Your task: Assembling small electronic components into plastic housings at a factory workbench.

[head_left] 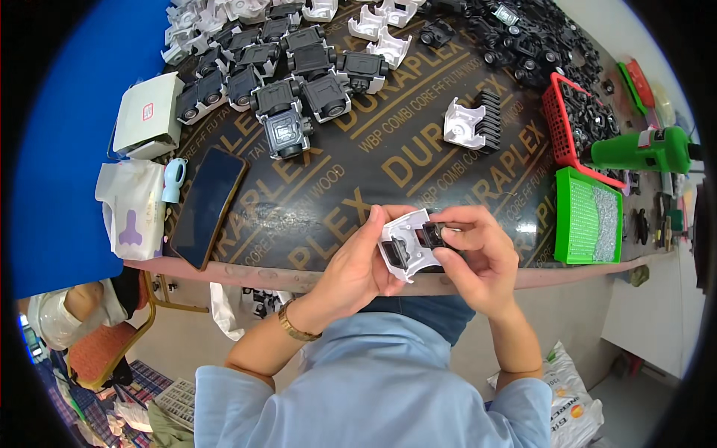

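Observation:
Over the table's near edge, my left hand (352, 267) is closed round a white plastic housing (410, 227), its hollow side facing up. A black insert (396, 254) sits in the left end of this housing. At the opposite end, my right hand (484, 261) pinches a small black part (432, 235) between thumb and fingers. That part overlaps the housing's right side; whether it is seated there I cannot tell. Ahead and to the right lies another white housing (464, 124), touching a row of black toothed pieces (490, 119).
Black-and-white camera-like units (287, 132) cluster at the far left, near a white box (147, 116) and a phone (209, 205). Small black parts (526, 48) pile up far right. Nearer stand a red basket (556, 123), a green bottle (642, 151) and a green tray (565, 224) of small metal pieces.

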The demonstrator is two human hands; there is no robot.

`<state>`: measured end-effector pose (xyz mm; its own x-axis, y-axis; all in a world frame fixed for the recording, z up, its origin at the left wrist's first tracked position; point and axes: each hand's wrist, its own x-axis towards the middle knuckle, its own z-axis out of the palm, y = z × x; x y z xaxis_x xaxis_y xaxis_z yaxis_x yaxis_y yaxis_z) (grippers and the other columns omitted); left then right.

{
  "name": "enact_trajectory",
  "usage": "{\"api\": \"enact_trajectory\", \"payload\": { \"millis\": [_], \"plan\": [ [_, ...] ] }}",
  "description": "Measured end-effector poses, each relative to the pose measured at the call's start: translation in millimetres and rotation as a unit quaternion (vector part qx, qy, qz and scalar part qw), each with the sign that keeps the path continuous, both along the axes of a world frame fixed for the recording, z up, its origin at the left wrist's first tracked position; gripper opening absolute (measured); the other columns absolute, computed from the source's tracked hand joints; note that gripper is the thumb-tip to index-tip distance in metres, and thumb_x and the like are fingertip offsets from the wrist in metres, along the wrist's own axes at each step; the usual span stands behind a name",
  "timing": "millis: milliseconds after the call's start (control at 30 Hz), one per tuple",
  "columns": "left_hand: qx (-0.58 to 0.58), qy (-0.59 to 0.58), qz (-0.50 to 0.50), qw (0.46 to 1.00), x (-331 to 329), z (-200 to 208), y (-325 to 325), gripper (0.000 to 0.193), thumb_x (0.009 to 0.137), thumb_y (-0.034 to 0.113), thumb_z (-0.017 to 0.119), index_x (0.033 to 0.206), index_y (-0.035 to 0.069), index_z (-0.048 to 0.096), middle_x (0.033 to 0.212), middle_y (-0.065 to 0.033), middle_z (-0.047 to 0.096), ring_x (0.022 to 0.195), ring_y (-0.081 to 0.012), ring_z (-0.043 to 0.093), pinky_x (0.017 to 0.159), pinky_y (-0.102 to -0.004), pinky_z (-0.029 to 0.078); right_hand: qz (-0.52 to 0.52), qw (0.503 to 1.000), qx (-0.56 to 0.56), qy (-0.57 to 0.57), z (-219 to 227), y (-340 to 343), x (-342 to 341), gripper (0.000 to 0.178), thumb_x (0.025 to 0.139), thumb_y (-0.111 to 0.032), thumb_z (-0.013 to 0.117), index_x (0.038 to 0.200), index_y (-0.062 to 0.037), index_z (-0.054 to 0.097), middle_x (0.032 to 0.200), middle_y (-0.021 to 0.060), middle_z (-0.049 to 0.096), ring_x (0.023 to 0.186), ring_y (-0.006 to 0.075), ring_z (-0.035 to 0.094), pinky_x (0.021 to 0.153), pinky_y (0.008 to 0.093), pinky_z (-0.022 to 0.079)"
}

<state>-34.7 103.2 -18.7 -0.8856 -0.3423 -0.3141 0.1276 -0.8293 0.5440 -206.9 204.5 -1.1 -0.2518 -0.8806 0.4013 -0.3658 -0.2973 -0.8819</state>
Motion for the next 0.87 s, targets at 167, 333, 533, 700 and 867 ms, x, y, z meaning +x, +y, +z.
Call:
{"api": "enact_trajectory", "payload": {
  "millis": [167, 333, 533, 700, 867],
  "plan": [
    [-0.046, 0.002, -0.013, 0.999, -2, 4, -3, 0.062, 0.107, 0.053, 0.024, 0.143, 0.007, 0.045, 0.116, -0.003, 0.064, 0.085, -0.0075, 0.063, 0.052, -0.0224, 0.046, 0.03, 0.997, 0.058, -0.042, 5, 1, 0, 0.014, 0.085, 0.007, 0.069, 0.095, 0.0046, 0.06, 0.116, 0.0157, 0.057, 0.102, 0.0183, 0.062, 0.086, 0.0328, 0.056],
    [-0.07, 0.0, -0.012, 0.997, 0, 12, -2, 0.053, 0.11, 0.037, 0.026, 0.15, 0.006, 0.04, 0.121, -0.0043, 0.063, 0.071, -0.0067, 0.055, 0.054, -0.0204, 0.046, 0.121, 0.889, 0.266, -0.352, 24, -1, -6, 0.033, 0.092, 0.0, 0.067, 0.121, -0.002, 0.051, 0.115, 0.0065, 0.062, 0.102, 0.0118, 0.062, 0.089, 0.0277, 0.052],
    [-0.248, 0.034, 0.025, 0.968, 5, 13, -2, 0.055, 0.106, 0.027, 0.05, 0.152, 0.005, 0.03, 0.139, -0.0125, 0.051, 0.103, -0.0176, 0.064, 0.081, -0.0289, 0.057, 0.099, 0.891, 0.269, -0.353, 24, -3, -10, 0.041, 0.089, -0.003, 0.069, 0.125, -0.0048, 0.049, 0.12, 0.0096, 0.061, 0.112, 0.0155, 0.059, 0.094, 0.0298, 0.049],
    [-0.236, -0.039, 0.004, 0.971, 24, 29, -18, 0.049, 0.103, 0.015, 0.054, 0.147, 0.003, 0.035, 0.134, -0.0119, 0.056, 0.102, -0.0184, 0.066, 0.089, -0.0305, 0.056, 0.011, 0.979, 0.164, 0.123, 67, -54, -30, 0.01, 0.091, -0.009, 0.068, 0.097, -0.002, 0.065, 0.075, 0.0017, 0.064, 0.07, 0.0098, 0.064, 0.066, 0.0255, 0.052],
    [-0.24, -0.049, -0.002, 0.97, 33, 9, -27, 0.054, 0.103, 0.019, 0.055, 0.15, 0.004, 0.033, 0.135, -0.0102, 0.056, 0.12, -0.0187, 0.057, 0.103, -0.0334, 0.048, -0.193, 0.887, 0.097, 0.409, 40, -192, -145, 0.011, 0.088, -0.013, 0.067, 0.094, -0.003, 0.066, 0.103, 0.0204, 0.067, 0.094, 0.0386, 0.065, 0.082, 0.0442, 0.052]
  ]
}}
